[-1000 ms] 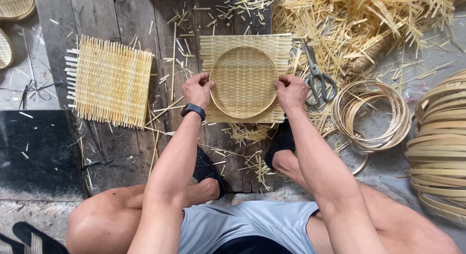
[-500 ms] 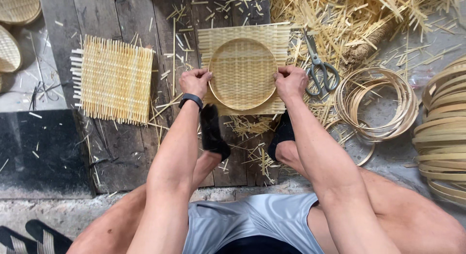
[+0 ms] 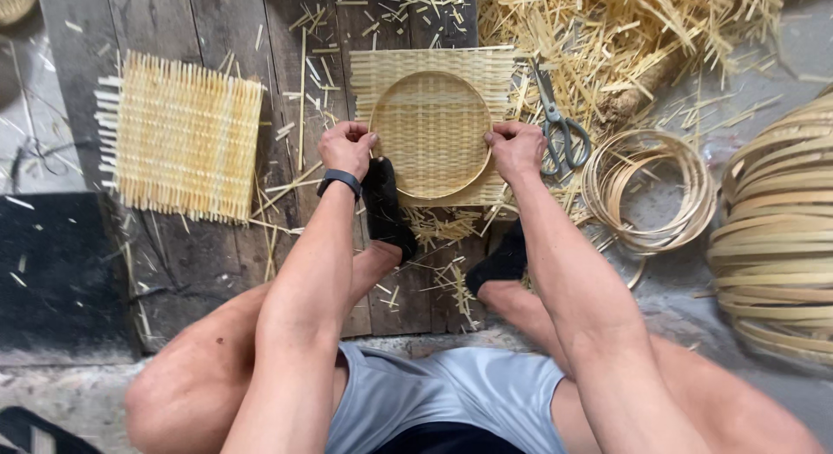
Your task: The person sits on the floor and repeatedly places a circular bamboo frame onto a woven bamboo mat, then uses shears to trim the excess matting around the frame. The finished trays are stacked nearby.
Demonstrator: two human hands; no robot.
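Observation:
A square woven bamboo mat (image 3: 408,65) lies on dark floor planks with a round bamboo hoop (image 3: 431,81) pressed into it, shaping a shallow tray. My left hand (image 3: 345,148) grips the hoop's left rim, a black band on its wrist. My right hand (image 3: 515,147) grips the right rim. My black-socked feet (image 3: 386,207) sit just below the mat, the left one touching its near edge.
A second flat woven mat (image 3: 184,134) lies to the left. Scissors (image 3: 560,124) rest right of the tray, beside a coil of bamboo rings (image 3: 646,189). A stack of bamboo hoops (image 3: 777,228) is at far right. Loose bamboo strips (image 3: 642,33) pile at top right.
My knees have drawn up and my left foot has slid forward to the mat's near edge. Both hands stay on the hoop's rim.

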